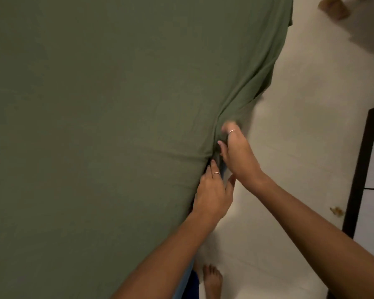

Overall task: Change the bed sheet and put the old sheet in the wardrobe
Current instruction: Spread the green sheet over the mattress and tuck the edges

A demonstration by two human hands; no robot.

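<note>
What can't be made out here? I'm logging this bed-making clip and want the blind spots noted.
Head view only:
- Mattress and bed frame: covered by the olive-green fabric bed sheet.
- Left hand fingertips: tucked out of sight at the sheet's edge, so its grip is unclear.
- Right hand fingers: motion-blurred against the bunched fabric.
- Small brown scrap on the pale floor: too small to identify.
- Wardrobe and old sheet: not in view.

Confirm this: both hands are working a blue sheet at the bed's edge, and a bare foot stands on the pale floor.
Not quite: the sheet is green, not blue. The head view shows both the left hand and right hand at its edge, with the foot on the pale floor.
</note>
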